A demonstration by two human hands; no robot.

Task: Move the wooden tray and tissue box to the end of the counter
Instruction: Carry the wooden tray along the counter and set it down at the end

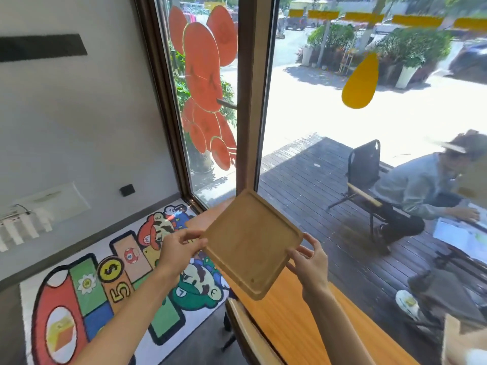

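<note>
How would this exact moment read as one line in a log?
wooden tray: empty, held above counter | left hand: gripping left edge | right hand: gripping right edge | tissue box: not identifiable

A bright cartoon rug lay on the floor. Big red stickers and a yellow sticker were on the window. Outside, a person sat on a chair.

A street-front café: window counter, decorated glass, outdoor seating.
</note>
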